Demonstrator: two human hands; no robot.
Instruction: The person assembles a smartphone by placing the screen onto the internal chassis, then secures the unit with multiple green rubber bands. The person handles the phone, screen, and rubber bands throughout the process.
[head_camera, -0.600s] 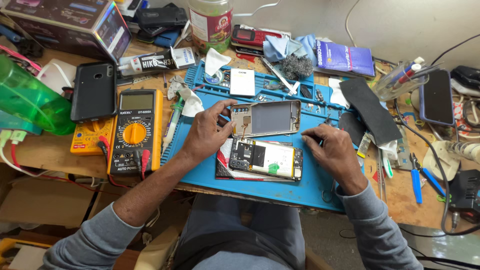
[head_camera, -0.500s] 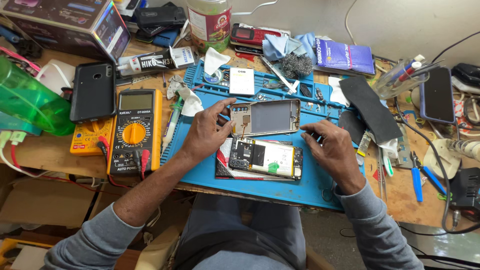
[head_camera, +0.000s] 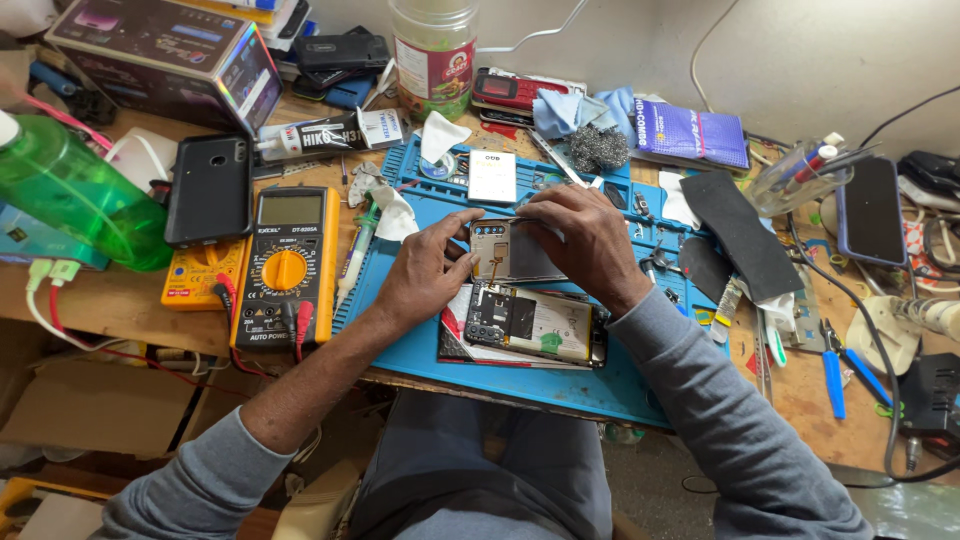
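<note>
At frame centre my left hand (head_camera: 425, 275) and right hand (head_camera: 585, 245) pinch the grey phone frame (head_camera: 510, 252) by its ends, steadying it above the opened phone (head_camera: 535, 325) on the blue mat (head_camera: 410, 330).

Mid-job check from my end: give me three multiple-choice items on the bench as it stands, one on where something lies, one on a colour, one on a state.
1. Where does the opened phone lie against the grey panel that both hands touch?
A. nearer the person
B. farther from the person
C. off the blue mat

2. What colour is the dial on the black multimeter?
A. green
B. white
C. orange

3. How does the right hand stand?
A. on the grey panel's top edge
B. lifted off the bench
C. gripping the blue-handled tool

Key:
1 A, the opened phone lies below the panel on the blue mat.
2 C, the round dial shows orange.
3 A, its fingers bend over the panel, opposite the left hand.
</note>
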